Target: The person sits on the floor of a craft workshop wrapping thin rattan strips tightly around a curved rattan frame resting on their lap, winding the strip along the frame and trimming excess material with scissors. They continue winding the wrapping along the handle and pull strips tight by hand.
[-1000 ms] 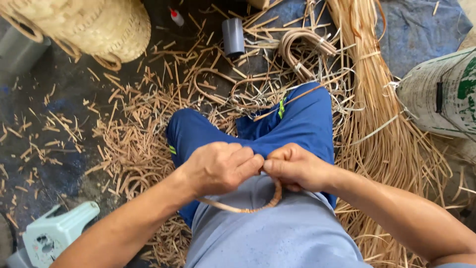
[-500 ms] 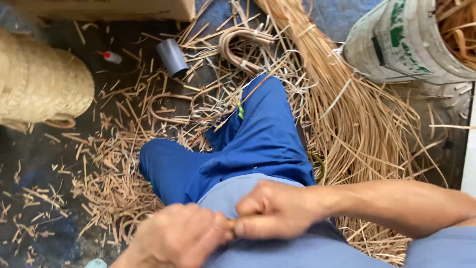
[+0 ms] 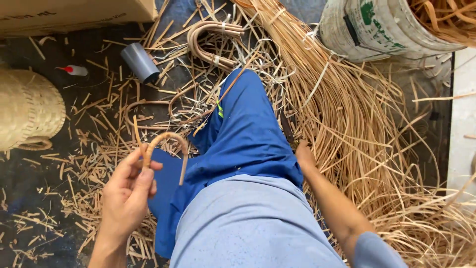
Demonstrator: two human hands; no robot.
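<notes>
Basket [image 3: 27, 109] lies at the far left, away from your work. Your left hand [image 3: 126, 193] now holds the bent cane loop [image 3: 166, 144] alone, fingers closed on one end, lifted over the scraps. A moment ago both hands worked it together at your lap. Your right hand [image 3: 303, 155] has left it and reaches down beside your blue knee toward the cane bundle [image 3: 357, 124]; I cannot tell if its fingers are open.
</notes>
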